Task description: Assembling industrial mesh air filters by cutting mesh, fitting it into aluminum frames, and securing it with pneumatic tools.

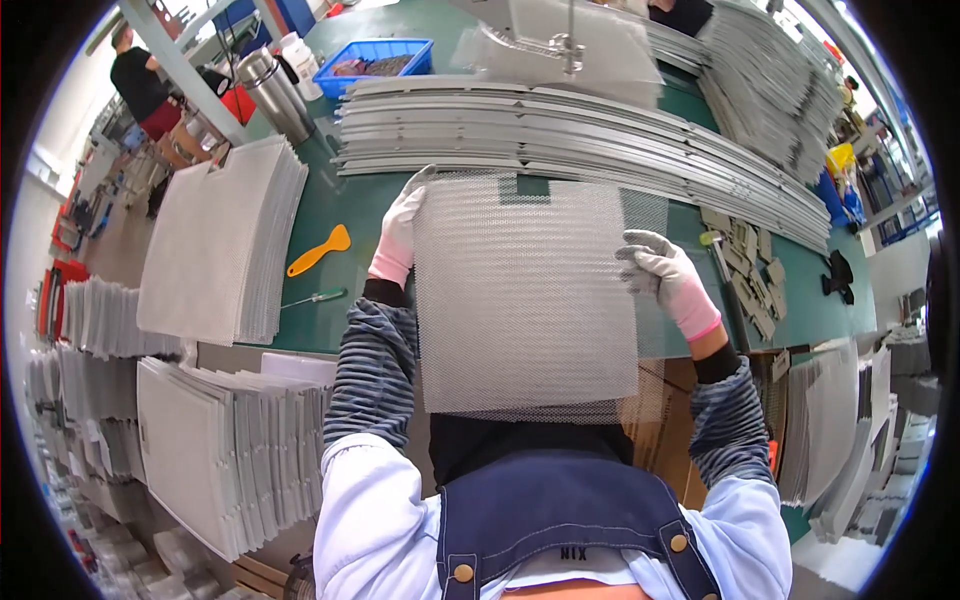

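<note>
In front of me a grey wire-mesh sheet (525, 300) with a small notch in its far edge slants from the bench down toward my lap. A second mesh sheet (648, 212) lies beneath it, showing past its right side and near edge. My left hand (400, 228), in a white and pink glove with a grey fingertip, grips the top sheet along its left edge. At the right edge, my gloved right hand (668, 275) has its grey-tipped fingers loosely bent and apart, over or against the mesh; whether they touch it I cannot tell.
Long metal strips (560, 130) lie across the green bench (325, 325). An orange scraper (320, 250), a screwdriver (315, 299) and a stack of mesh panels (215, 240) are at left. Small beige pieces (750, 265) and a hammer (722, 275) lie right. A blue tray (375, 62) and flask (272, 95) stand behind.
</note>
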Action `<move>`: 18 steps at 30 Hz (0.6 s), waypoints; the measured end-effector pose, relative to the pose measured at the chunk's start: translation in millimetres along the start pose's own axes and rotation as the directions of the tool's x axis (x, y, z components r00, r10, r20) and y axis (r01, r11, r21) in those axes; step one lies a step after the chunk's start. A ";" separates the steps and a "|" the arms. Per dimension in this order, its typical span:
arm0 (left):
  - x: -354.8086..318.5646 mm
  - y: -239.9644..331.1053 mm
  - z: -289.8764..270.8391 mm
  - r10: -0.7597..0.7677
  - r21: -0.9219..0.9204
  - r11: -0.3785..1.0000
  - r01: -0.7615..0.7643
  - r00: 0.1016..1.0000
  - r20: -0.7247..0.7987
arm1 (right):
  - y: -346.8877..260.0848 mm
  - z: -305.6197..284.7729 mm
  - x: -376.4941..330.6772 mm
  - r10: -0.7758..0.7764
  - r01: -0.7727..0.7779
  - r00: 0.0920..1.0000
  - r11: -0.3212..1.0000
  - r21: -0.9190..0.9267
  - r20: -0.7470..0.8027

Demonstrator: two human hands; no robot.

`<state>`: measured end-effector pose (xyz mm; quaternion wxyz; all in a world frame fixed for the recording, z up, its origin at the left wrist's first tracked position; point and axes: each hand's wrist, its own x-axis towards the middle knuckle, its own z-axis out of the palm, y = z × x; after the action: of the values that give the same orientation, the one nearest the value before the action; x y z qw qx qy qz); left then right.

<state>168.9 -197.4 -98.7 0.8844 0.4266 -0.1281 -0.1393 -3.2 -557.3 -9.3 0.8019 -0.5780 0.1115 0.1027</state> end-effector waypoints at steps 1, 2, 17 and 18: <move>-2.9 -0.1 -2.0 -0.009 -0.093 0.996 0.008 1.000 -0.014 | 4.8 3.6 8.2 0.018 -0.018 1.000 1.000 -0.005 0.013; -3.5 0.7 -3.9 0.003 -0.159 0.987 0.004 0.999 0.046 | 9.5 7.0 14.2 0.035 -0.034 0.999 0.999 0.015 -0.018; -8.6 5.1 13.2 0.260 0.571 0.777 -0.265 0.961 0.091 | 22.5 -0.8 35.7 0.097 -0.097 0.994 0.995 0.002 -0.049; -7.8 5.7 10.7 0.342 0.780 0.489 -0.391 0.908 0.240 | 22.5 -1.0 35.8 0.113 -0.113 0.992 0.994 0.005 -0.054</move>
<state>158.7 -198.9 -88.5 0.5935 0.7425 -0.2884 0.1152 24.3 -550.0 -40.6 0.7921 -0.5724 0.1655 0.1321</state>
